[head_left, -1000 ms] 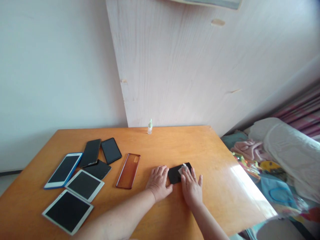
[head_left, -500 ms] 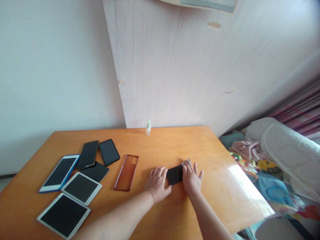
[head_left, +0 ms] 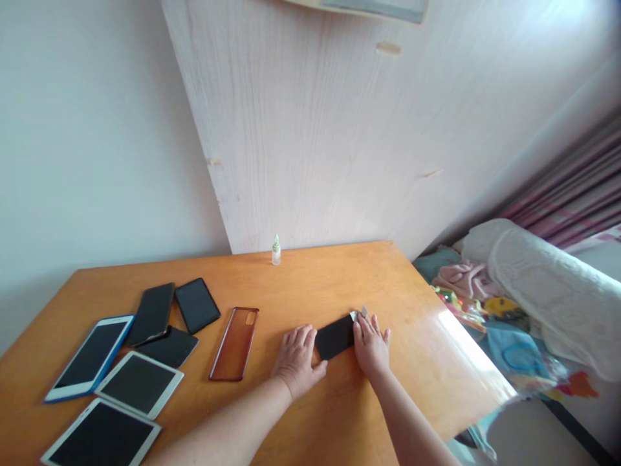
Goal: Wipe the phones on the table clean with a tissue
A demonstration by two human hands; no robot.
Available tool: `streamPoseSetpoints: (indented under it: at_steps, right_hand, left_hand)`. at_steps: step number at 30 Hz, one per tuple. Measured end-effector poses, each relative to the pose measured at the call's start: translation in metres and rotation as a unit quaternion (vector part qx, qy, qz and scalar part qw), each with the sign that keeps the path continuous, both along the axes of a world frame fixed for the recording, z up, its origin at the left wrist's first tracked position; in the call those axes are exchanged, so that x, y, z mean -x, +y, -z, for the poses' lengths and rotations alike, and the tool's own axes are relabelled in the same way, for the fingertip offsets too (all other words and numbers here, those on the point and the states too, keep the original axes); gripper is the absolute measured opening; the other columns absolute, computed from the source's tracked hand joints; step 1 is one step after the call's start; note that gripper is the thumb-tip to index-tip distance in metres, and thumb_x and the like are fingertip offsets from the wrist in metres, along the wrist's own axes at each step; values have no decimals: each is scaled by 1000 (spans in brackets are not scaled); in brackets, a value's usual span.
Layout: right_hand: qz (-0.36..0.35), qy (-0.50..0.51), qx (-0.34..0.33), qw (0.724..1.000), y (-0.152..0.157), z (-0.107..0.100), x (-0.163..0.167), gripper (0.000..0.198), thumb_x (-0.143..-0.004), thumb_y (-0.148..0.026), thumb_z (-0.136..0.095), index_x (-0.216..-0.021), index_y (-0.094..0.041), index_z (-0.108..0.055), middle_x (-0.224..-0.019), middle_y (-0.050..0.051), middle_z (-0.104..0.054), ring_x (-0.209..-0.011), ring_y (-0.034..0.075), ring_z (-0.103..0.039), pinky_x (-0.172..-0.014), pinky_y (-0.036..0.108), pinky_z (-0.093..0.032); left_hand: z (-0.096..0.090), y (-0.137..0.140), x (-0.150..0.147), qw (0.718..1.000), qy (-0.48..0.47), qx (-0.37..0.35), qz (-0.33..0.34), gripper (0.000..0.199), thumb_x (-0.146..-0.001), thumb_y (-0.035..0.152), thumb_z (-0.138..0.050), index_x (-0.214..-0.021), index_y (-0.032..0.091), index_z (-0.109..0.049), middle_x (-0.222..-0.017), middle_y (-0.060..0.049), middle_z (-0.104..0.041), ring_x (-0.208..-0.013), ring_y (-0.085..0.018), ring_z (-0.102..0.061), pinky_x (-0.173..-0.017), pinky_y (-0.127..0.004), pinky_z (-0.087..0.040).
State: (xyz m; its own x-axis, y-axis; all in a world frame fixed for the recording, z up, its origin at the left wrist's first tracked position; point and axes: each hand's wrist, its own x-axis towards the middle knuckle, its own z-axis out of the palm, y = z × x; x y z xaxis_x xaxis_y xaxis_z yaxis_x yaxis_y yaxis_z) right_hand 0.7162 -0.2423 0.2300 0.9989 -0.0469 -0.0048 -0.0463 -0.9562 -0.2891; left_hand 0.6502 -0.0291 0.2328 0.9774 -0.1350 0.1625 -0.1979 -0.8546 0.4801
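A black phone-like slab [head_left: 334,338] lies flat on the wooden table [head_left: 310,285], tilted slightly up to the right. Around its left end, my left hand [head_left: 297,359] bends its fingers, with the thumb at the near corner and the fingertips at the far one. My right hand [head_left: 372,346] lies across the slab's right end with its fingers stretched out and partly spread. A small white and silvery piece [head_left: 354,316] shows at the right hand's fingertips; its kind is unclear. To the left lies an empty reddish-brown clear phone case [head_left: 234,344].
Several phones and tablets lie at the left: a blue-cased white one [head_left: 90,356], black phones [head_left: 152,314], and white tablets [head_left: 140,383]. A small dropper bottle [head_left: 276,252] stands at the table's back edge. Bedding and toys [head_left: 490,310] are beyond the right edge.
The view has shifted, so the tabletop things appear further left and those at the left lower. Both hands keep their places at the slab's ends.
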Motion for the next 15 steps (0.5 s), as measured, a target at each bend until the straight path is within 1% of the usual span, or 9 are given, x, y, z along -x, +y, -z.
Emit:
streamPoseSetpoints:
  at_steps: [2,6,9,11,12,13,15]
  right_hand:
    - [-7,-13,3,1000,-4,7,16,51,-102,-40,-25,-146,-24,-46,-151,6,-45,-147,26,-25,-117,56,-11]
    - [-7,-44,9,999,-10,19,65,53,-102,-40,-24,-147,-21,-44,-150,9,-46,-146,27,-28,-117,56,-11]
    - [-58,-62,-17,996,-13,23,90,51,-101,-40,-28,-145,-23,-47,-146,9,-50,-144,27,-34,-118,55,-11]
    - [-80,-83,-49,992,-15,23,94,48,-100,-39,-31,-140,-23,-53,-143,8,-55,-140,26,-40,-118,54,-14]
    - [-78,-98,-69,990,-16,22,91,46,-100,-39,-32,-136,-23,-57,-140,9,-57,-136,26,-44,-117,53,-17]
    - [-67,-113,-91,987,-17,22,87,44,-99,-39,-33,-130,-22,-61,-136,9,-60,-132,26,-49,-116,52,-23]
    - [-29,-136,-135,981,-18,20,72,41,-98,-39,-36,-119,-21,-66,-126,10,-66,-120,25,-57,-107,46,-37]
  left_hand:
    - [1,0,0,1000,-6,-5,-2,64,-75,42,-66,-132,19,-49,-136,-13,-54,-127,-32,-46,-107,-49,-35]
    - [2,-1,0,1000,-14,-7,-3,64,-73,41,-68,-130,18,-51,-135,-14,-55,-125,-32,-48,-106,-49,-36]
    - [2,-1,0,1000,-19,-5,-4,64,-73,41,-68,-130,17,-51,-134,-14,-55,-124,-32,-49,-105,-49,-37]
    - [3,0,0,1000,-25,-5,-2,63,-73,41,-68,-130,17,-51,-134,-14,-55,-124,-32,-49,-105,-50,-37]
    - [3,0,0,1000,-28,-4,-1,63,-74,41,-68,-130,17,-51,-134,-14,-55,-124,-32,-49,-105,-50,-37]
    - [3,0,0,999,-32,-4,1,63,-74,41,-68,-130,17,-51,-134,-14,-55,-124,-32,-49,-105,-49,-37]
    - [4,1,0,999,-39,-5,5,63,-74,40,-68,-130,17,-51,-134,-14,-55,-124,-32,-49,-105,-49,-37]
